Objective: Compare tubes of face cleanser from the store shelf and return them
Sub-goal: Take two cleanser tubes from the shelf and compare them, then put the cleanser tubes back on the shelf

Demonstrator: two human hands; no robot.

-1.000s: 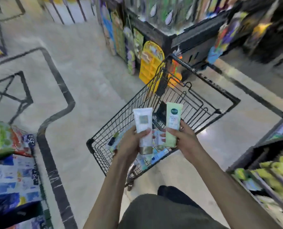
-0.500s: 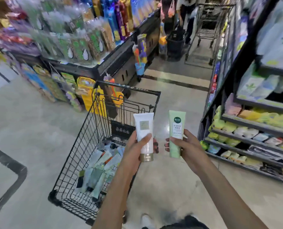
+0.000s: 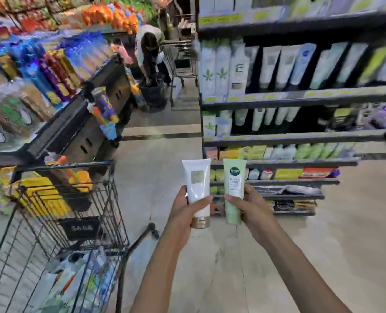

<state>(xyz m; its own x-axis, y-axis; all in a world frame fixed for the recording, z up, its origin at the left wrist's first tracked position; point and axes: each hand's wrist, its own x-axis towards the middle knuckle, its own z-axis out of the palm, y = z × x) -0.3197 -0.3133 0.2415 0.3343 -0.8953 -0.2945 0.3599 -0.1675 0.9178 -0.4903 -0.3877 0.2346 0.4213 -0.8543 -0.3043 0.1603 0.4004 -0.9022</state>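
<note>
You stand on a pale tiled floor (image 3: 356,222); dark shelves (image 3: 300,96) rise at two o'clock, a snack rack (image 3: 79,123) at ten, a wire cart (image 3: 58,233) at eight.

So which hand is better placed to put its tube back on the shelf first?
Probably the right hand: it holds the green tube nearer the shelf; the left hand is cart-side.

- white tube (image 3: 197,186): smooth plastic with a soft sheen; its cap (image 3: 200,222) looks like shiny gold-toned metal or metallised plastic.
- green tube (image 3: 233,190): smooth plastic, more matt, with a printed label.
- shopping cart (image 3: 63,222): thin dark wire, metal, dull finish.
- floor (image 3: 232,256): pale polished tile or stone, faintly glossy.
- store shelf (image 3: 300,98): dark boards, matt.
</note>
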